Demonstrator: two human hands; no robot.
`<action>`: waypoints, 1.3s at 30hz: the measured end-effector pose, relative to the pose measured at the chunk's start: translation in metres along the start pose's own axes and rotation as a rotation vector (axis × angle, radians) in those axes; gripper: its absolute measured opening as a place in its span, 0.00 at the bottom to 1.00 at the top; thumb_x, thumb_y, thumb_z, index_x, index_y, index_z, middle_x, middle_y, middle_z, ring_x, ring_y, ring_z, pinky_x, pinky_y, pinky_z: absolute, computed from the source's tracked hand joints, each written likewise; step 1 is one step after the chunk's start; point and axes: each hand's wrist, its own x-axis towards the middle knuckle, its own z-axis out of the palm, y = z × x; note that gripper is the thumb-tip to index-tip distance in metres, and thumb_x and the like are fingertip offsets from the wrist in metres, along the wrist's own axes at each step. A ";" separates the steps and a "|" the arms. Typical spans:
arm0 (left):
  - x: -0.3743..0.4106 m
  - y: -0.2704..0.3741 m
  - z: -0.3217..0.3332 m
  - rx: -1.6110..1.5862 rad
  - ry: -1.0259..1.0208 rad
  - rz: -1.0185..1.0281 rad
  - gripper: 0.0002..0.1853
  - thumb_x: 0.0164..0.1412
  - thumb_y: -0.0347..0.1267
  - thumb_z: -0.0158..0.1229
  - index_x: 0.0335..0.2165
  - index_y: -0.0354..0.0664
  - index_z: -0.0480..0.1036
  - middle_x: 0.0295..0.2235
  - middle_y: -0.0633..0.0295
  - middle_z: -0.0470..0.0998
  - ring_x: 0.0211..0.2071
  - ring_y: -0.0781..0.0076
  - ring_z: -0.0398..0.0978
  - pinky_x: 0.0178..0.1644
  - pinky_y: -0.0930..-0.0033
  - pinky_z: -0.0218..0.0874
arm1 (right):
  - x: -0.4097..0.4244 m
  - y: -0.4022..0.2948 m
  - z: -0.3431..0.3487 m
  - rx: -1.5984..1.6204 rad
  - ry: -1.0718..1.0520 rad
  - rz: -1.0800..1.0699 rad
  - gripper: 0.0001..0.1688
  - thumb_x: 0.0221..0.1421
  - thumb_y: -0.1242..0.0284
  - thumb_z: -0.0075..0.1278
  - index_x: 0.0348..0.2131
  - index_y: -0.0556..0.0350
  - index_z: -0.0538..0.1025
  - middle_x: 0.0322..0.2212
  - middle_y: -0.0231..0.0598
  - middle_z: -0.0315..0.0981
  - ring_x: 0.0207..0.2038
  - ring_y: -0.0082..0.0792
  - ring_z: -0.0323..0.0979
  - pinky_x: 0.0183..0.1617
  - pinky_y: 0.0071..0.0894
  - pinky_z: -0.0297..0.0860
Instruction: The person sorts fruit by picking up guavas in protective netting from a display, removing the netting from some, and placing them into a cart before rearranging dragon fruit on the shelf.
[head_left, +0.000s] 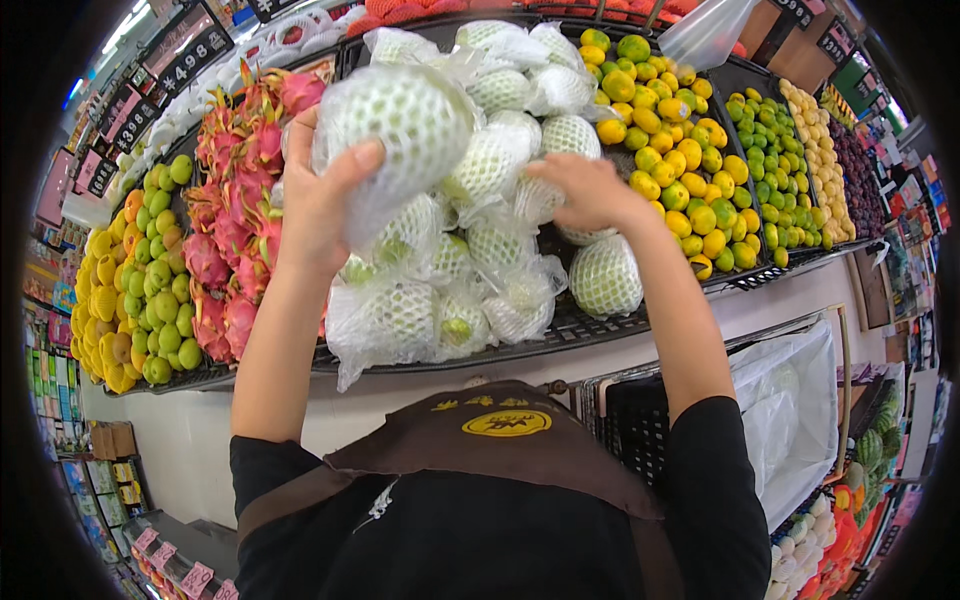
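Note:
Raised above the display, my left hand (319, 199) grips a large pale green fruit (397, 120) in a white foam net and clear plastic film. Motion blurs this fruit, and it hides part of the pile behind it. My right hand (585, 191) is over the pile, its fingers at a foam-netted fruit (536, 199); whether they grip it I cannot tell. Several more netted fruits lie below in a black crate (551, 330), many of them bagged in clear plastic. One netted fruit (606, 277) without a bag sits near the front right corner.
Pink dragon fruit (240, 225) is heaped to the left, beside green fruit (161, 300) and yellow netted fruit (97, 300). Yellow-green citrus (690, 165) fills the crate on the right. A plastic bag (705, 34) hangs at the back. A white-lined cart (787, 412) stands behind my right arm.

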 end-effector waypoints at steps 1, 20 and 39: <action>-0.009 -0.004 -0.003 0.036 -0.032 0.005 0.38 0.38 0.30 0.69 0.47 0.41 0.56 0.41 0.55 0.70 0.41 0.63 0.73 0.45 0.62 0.67 | 0.002 0.003 -0.010 0.071 0.049 0.015 0.39 0.40 0.71 0.53 0.54 0.48 0.61 0.55 0.48 0.54 0.57 0.48 0.55 0.56 0.46 0.57; -0.062 -0.007 -0.058 0.088 0.097 0.118 0.48 0.34 0.35 0.70 0.52 0.41 0.52 0.47 0.52 0.65 0.47 0.58 0.69 0.51 0.58 0.64 | -0.066 0.019 0.028 0.362 0.760 0.278 0.27 0.52 0.62 0.51 0.47 0.59 0.68 0.43 0.50 0.68 0.48 0.47 0.64 0.51 0.39 0.60; -0.045 -0.048 -0.019 0.326 -0.272 0.354 0.41 0.32 0.28 0.71 0.46 0.44 0.57 0.45 0.51 0.67 0.48 0.62 0.67 0.51 0.61 0.61 | -0.105 -0.040 0.081 0.630 0.909 0.412 0.31 0.58 0.65 0.44 0.55 0.67 0.56 0.53 0.55 0.53 0.56 0.49 0.53 0.61 0.41 0.47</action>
